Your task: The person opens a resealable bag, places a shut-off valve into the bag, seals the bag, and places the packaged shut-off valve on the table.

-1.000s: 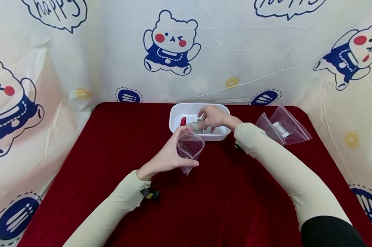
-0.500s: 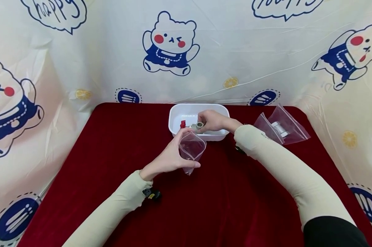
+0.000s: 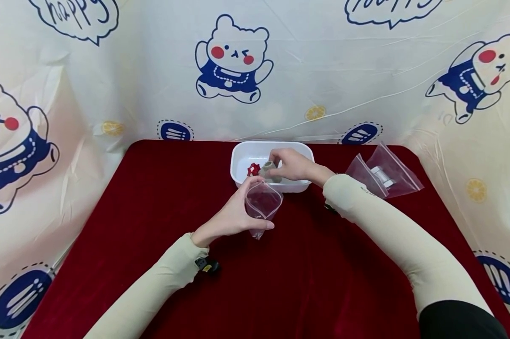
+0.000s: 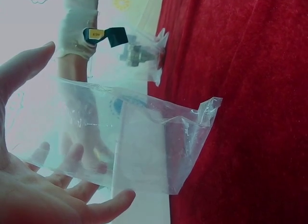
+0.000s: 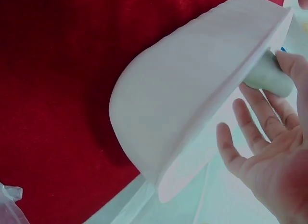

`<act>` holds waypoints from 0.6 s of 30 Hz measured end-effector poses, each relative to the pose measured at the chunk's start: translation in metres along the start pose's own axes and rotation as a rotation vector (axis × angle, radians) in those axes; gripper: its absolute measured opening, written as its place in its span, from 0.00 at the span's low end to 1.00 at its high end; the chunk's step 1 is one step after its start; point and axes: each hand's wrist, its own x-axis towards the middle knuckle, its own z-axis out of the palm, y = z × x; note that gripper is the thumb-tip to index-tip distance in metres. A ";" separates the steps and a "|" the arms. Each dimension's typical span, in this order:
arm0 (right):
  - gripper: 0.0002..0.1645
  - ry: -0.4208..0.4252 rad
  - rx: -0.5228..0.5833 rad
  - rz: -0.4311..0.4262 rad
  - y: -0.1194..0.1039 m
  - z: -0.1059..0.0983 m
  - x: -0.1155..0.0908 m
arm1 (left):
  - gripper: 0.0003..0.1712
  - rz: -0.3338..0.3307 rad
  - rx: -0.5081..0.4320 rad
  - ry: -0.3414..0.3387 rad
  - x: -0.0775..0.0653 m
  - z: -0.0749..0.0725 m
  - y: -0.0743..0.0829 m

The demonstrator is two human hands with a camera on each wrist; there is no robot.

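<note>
In the head view my left hand (image 3: 231, 214) holds a clear zip bag (image 3: 261, 207), its mouth spread between thumb and fingers. The left wrist view shows that clear bag (image 4: 144, 132) with several fingers behind it and the thumb apart. My right hand (image 3: 293, 165) reaches into the white plastic tray (image 3: 242, 153) and grips a grey-green valve (image 3: 272, 170) with a red handwheel (image 3: 253, 169). Seen from the right wrist, thumb and fingers pinch the grey-green valve body (image 5: 270, 75) at the tray's rim; the other fingers are spread. The tray wall hides part of the valve.
To the right of the tray lie clear zip bags (image 3: 403, 176), with a white fitting (image 3: 382, 176) in one. A dark red cloth (image 3: 174, 188) covers the table. A printed curtain (image 3: 153, 70) hangs behind it and at both sides.
My right fingers have closed round the valve and tilted and turned it, so its red handwheel now faces the camera. My left hand and the bag have shifted slightly right.
</note>
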 end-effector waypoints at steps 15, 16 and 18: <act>0.19 0.104 -0.196 0.160 -0.027 -0.016 -0.012 | 0.59 -0.021 0.019 -0.003 0.000 0.002 0.002; 0.20 0.107 -0.194 0.171 -0.029 -0.017 -0.013 | 0.59 -0.021 0.018 -0.004 0.000 0.003 0.002; 0.20 0.112 -0.193 0.190 -0.034 -0.019 -0.016 | 0.59 -0.019 0.013 -0.008 0.000 0.003 0.002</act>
